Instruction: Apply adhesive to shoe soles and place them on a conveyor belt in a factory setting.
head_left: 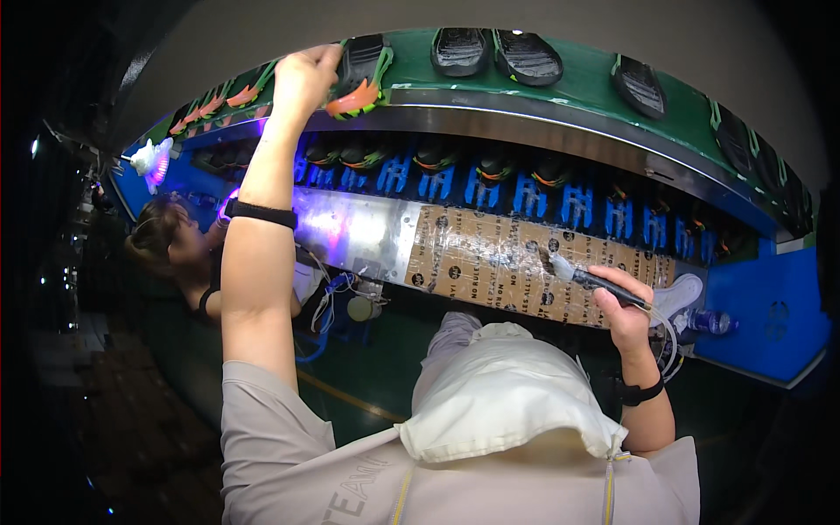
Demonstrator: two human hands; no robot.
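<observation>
My left hand reaches up to the green conveyor belt. Its fingers are pinched at the near-left edge of a shoe sole, black inside with a green rim and a coral-orange end. Fingertip contact is partly hidden by the hand itself. Low on the right, my right hand is wrapped round the black handle of a brush. Its bristles point left, over the cardboard-covered bench, and a pale tube trails from the handle's rear. Whether the bristles touch the cardboard I cannot tell.
More black soles lie along the belt. Below it, blue racks hold several dark shoe pieces. A plastic bottle and a white shoe-shaped piece are at the right. Another person sits at the left, near a glowing lamp.
</observation>
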